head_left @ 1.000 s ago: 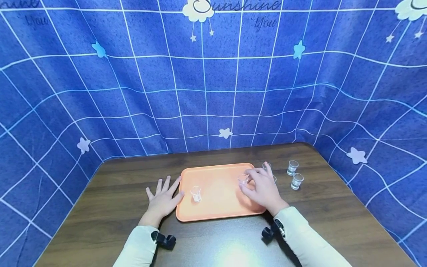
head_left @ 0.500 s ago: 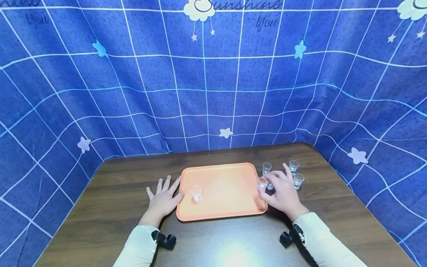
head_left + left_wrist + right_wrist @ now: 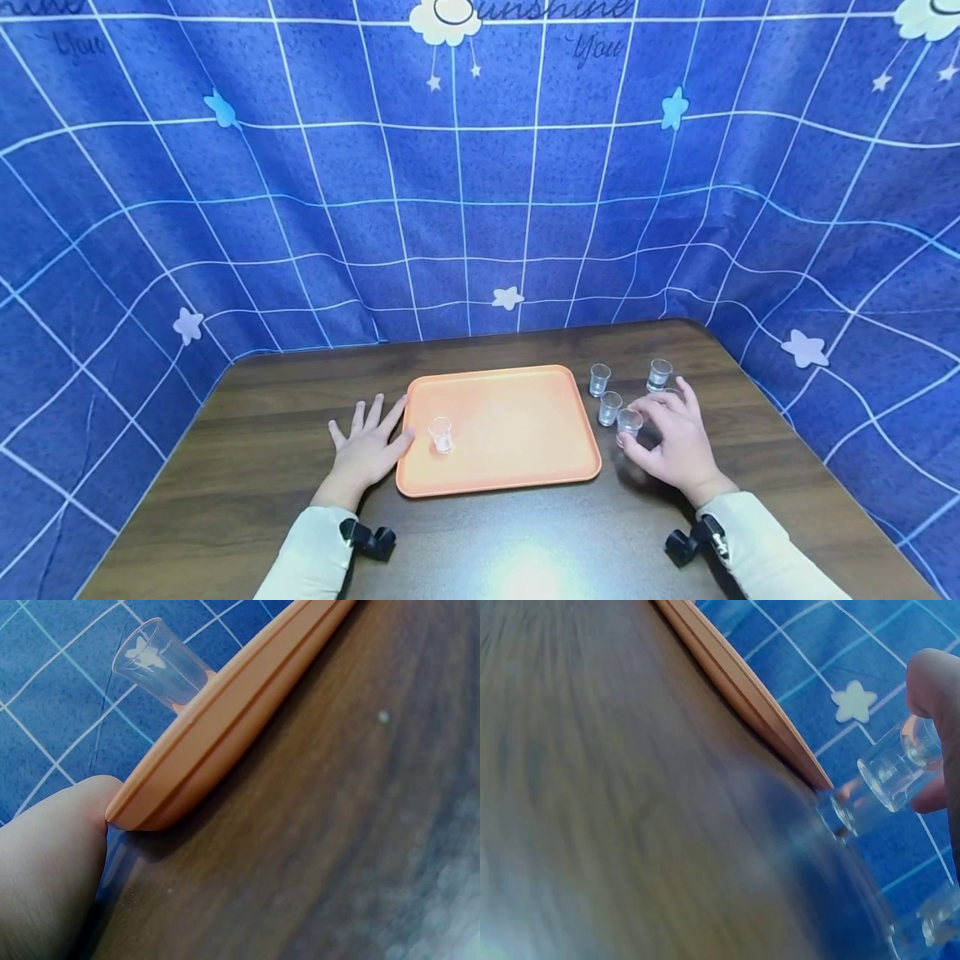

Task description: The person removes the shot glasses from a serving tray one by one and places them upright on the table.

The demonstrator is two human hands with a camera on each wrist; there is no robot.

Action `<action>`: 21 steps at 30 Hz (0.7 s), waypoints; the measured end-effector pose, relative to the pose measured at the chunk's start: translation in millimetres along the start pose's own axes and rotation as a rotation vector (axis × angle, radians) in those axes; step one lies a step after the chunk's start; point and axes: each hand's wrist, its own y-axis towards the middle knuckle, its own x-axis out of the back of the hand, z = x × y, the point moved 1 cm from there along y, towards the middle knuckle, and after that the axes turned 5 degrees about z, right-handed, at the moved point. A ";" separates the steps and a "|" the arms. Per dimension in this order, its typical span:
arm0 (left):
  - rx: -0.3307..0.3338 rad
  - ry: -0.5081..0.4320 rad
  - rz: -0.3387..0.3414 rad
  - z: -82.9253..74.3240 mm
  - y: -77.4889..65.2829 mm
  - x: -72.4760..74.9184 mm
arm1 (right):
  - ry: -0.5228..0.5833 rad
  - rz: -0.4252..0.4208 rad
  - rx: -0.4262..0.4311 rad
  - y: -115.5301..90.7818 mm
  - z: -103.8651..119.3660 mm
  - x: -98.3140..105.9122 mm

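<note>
My right hand (image 3: 678, 446) pinches a small clear shot glass (image 3: 628, 422) between thumb and fingers, just right of the tray. In the right wrist view this shot glass (image 3: 891, 771) is raised off the wooden table. My left hand (image 3: 365, 454) lies with fingers spread, its thumb and forefinger touching the left rim of an orange tray (image 3: 502, 383). On the tray's left part one shot glass (image 3: 441, 436) stands upright; the left wrist view shows a pale butterfly mark on that glass (image 3: 154, 656).
Beside the tray's right edge stand two shot glasses, a rear one (image 3: 599, 380) and a nearer one (image 3: 610, 408). Farther right is another glass (image 3: 659, 374), with one more mostly hidden behind my right hand. A blue curtain (image 3: 480, 208) hangs behind the brown table (image 3: 300, 400).
My right hand has moved right with the pinched shot glass, from over the tray's right part to beyond its edge, uncovering two glasses there. The left hand and tray have stayed put.
</note>
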 end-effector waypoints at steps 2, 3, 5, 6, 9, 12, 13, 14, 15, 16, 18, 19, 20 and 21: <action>0.001 0.002 0.001 0.4 0.3 -0.6 | -0.014 0.023 -0.025 -3.4 -3.0 5.1; 0.001 0.002 0.003 0.7 0.4 -0.8 | -0.021 0.033 -0.038 -5.0 -4.6 7.5; 0.000 0.001 0.003 1.4 0.8 -1.2 | -0.038 0.046 -0.063 -8.1 -7.7 12.1; 0.000 0.002 0.004 1.7 0.9 -1.5 | -0.043 0.041 -0.071 -9.5 -9.2 14.0; -0.001 0.002 0.003 1.8 0.8 -2.0 | -0.065 0.036 -0.089 -13.3 -13.6 19.0; -0.002 0.004 0.001 1.0 0.0 -2.3 | -0.078 0.031 -0.104 -17.1 -18.1 24.3; -0.002 0.005 0.002 0.9 -0.1 -2.2 | -0.084 0.039 -0.112 -18.7 -19.7 26.6; -0.001 0.006 0.002 0.6 -0.1 -2.1 | -0.087 0.042 -0.119 -20.3 -21.2 28.6; -0.001 0.007 0.003 0.5 -0.1 -2.0 | -0.090 0.042 -0.126 -21.8 -22.7 30.7; -0.001 0.008 0.004 0.6 0.0 -1.9 | -0.095 0.043 -0.133 -23.4 -24.2 32.7; 0.000 0.010 0.007 0.7 0.0 -1.5 | -0.104 0.049 -0.146 -26.4 -27.0 36.5; 0.000 0.012 0.007 0.8 0.2 -1.4 | -0.110 0.053 -0.153 -27.6 -28.2 38.2; 0.000 0.011 0.006 0.9 0.4 -1.3 | -0.116 0.060 -0.160 -28.8 -29.4 39.7; -0.001 0.010 0.005 0.9 0.6 -1.1 | -0.121 0.067 -0.165 -30.0 -30.7 41.0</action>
